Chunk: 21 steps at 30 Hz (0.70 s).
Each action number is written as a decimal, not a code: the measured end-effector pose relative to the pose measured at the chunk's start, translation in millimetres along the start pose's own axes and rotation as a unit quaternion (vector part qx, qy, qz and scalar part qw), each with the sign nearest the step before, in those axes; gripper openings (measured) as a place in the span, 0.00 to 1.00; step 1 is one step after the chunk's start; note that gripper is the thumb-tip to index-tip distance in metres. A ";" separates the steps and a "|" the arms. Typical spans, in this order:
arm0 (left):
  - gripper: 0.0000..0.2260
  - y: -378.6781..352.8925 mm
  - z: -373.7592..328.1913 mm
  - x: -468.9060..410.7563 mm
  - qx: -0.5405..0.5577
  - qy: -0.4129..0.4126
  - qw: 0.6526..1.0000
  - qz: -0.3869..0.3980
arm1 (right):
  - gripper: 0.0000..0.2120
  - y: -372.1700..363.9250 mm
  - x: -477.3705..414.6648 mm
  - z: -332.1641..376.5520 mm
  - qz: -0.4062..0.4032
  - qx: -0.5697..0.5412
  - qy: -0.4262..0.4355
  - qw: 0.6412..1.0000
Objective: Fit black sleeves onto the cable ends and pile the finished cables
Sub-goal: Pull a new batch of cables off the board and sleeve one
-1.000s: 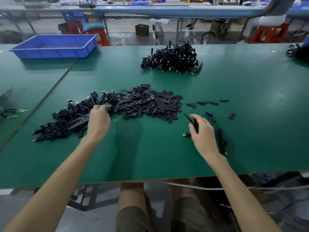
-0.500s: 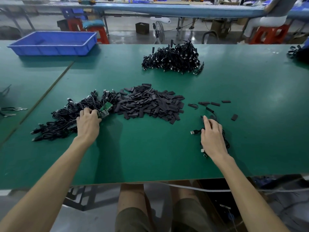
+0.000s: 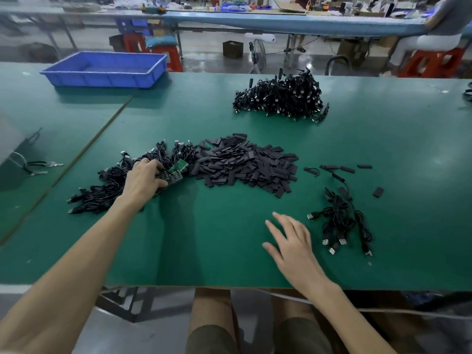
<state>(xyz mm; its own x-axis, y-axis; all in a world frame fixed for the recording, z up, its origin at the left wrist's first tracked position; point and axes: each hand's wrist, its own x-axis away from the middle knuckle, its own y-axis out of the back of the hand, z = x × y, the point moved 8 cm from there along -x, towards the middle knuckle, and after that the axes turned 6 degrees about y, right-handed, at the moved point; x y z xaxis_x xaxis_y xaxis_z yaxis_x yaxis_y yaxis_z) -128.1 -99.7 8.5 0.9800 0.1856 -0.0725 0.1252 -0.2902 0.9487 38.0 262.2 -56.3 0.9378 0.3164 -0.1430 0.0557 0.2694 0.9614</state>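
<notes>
My right hand (image 3: 293,244) has let go of the finished cables (image 3: 339,221) near the desk's (image 3: 229,251) front edge and now hangs spread, empty. My left hand (image 3: 145,175) grips the next cable (image 3: 178,169) beside the sleeves (image 3: 245,162), so sleeving probably follows.

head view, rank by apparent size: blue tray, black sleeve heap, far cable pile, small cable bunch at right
heap of flat black sleeves and blue plastic tray: about alike, unranked
far black cable pile
small black cable bunch
</notes>
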 end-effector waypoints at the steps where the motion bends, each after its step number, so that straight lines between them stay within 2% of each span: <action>1: 0.22 -0.3 -1.9 1.0 -0.017 -0.013 1.000 -0.003 | 0.27 -4.8 1.1 1.5 0.001 -0.008 -0.004 1.000; 4: 0.17 2.2 -3.3 4.0 -0.041 -0.049 0.997 -0.034 | 0.26 -5.5 1.3 -2.2 -0.016 -0.048 -0.028 0.998; 9: 0.13 26.8 10.2 4.5 0.001 -0.038 0.990 -0.135 | 0.26 -3.5 3.4 -1.8 -0.025 -0.047 -0.028 0.998; 11: 0.16 26.9 16.9 4.3 -0.014 -0.023 0.990 -0.137 | 0.26 -3.4 3.6 -1.8 -0.024 -0.044 -0.031 0.998; 16: 0.24 5.5 41.0 4.1 -0.070 0.066 0.993 -0.062 | 0.25 -3.7 2.4 -2.2 -0.027 -0.044 -0.034 0.998; 18: 0.26 3.2 38.0 4.8 -0.063 0.049 0.995 -0.062 | 0.25 -4.2 2.4 -1.7 -0.028 -0.044 -0.034 0.998; 21: 0.31 19.4 23.2 10.0 -0.030 0.007 0.993 -0.118 | 0.25 -4.2 1.3 -1.0 -0.029 -0.041 -0.035 0.998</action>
<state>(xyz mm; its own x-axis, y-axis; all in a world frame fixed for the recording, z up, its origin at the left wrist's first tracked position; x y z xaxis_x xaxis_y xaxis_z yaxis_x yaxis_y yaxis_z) -112.2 -125.2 19.1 0.9221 0.2550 -0.2910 0.3410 -0.1802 0.9226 38.7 262.4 -60.9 0.9555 0.2354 -0.1776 0.0839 0.3601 0.9291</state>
